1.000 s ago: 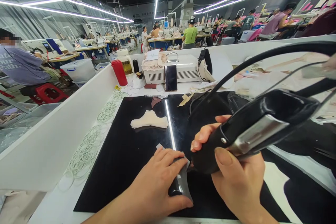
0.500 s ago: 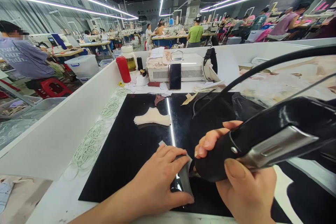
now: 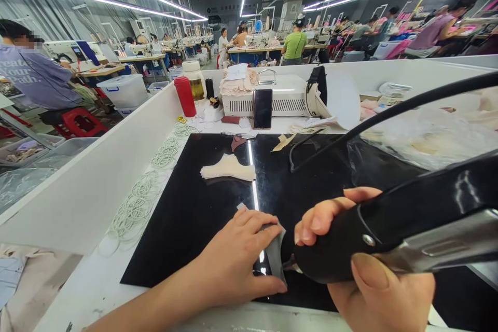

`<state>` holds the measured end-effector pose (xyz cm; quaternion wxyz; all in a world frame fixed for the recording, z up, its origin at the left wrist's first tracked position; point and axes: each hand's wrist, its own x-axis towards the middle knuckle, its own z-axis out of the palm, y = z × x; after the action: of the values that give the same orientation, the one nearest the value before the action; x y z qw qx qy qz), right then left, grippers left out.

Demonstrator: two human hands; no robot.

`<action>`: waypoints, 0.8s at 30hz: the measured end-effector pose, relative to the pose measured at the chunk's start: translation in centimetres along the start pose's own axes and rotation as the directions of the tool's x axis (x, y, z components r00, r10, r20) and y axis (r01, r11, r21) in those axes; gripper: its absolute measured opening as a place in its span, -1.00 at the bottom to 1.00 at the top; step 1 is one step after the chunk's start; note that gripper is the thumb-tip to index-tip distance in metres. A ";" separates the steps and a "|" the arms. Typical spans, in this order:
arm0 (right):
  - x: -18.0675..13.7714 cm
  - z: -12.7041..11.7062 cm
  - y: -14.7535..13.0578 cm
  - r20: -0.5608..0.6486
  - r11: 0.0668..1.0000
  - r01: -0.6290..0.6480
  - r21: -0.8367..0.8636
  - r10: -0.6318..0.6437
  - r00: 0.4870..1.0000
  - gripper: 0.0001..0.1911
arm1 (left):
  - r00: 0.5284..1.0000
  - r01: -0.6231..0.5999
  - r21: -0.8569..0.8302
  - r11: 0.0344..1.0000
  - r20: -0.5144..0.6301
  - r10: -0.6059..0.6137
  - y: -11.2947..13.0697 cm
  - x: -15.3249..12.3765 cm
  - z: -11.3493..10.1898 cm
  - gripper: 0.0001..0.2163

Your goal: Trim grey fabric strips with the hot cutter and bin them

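Observation:
My left hand (image 3: 235,259) lies over a curved dark-grey piece (image 3: 277,255) on a glossy black board (image 3: 187,238). Thumb and fingers are spread, pressing down near its ends. My right hand (image 3: 385,295) is wrapped around a black corded hand tool (image 3: 330,251) with a metal lever along its side. The tool's small metal tip (image 3: 291,264) sits close to the right edge of the grey piece; whether it touches is hard to see. Farther back on the board rests a cream stack of cut cloth pieces (image 3: 229,167).
Loops of pale green cord (image 3: 134,207) run along the left side. A phone (image 3: 262,109) leans against a white vented box (image 3: 288,101) behind the board. A red cup (image 3: 184,97) stands at the back left. The tool's thick black cable (image 3: 412,101) arches across the right.
The tool has shifted slightly right in view, and its small tip now shows beside the grey piece. My left hand stays on that piece. The whole view has moved a little.

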<state>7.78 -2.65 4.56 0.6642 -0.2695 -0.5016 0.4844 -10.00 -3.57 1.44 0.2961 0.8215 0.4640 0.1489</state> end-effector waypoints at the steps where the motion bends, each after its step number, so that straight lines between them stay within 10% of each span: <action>1: -0.1 -0.1 -0.1 0.007 1.000 -0.008 0.005 0.008 1.000 -0.60 | 1.000 0.000 0.002 1.000 -0.001 0.000 0.0 0.0 0.0 -0.32; 15: -0.8 -1.4 -0.8 0.120 0.994 -0.106 0.005 0.105 0.987 -0.58 | 1.000 -0.017 0.010 1.000 -0.023 0.017 -0.3 0.0 0.2 -0.31; 24: 0.5 -1.6 -0.7 -0.167 0.999 -0.012 -0.053 0.003 0.986 -0.54 | 0.970 -0.104 0.020 0.994 -0.221 0.106 -1.9 -0.4 0.1 -0.87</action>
<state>9.52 -2.26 4.83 0.6947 -0.3286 -0.4560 0.4488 -11.43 -3.15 0.13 0.2311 0.8244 0.4505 0.2530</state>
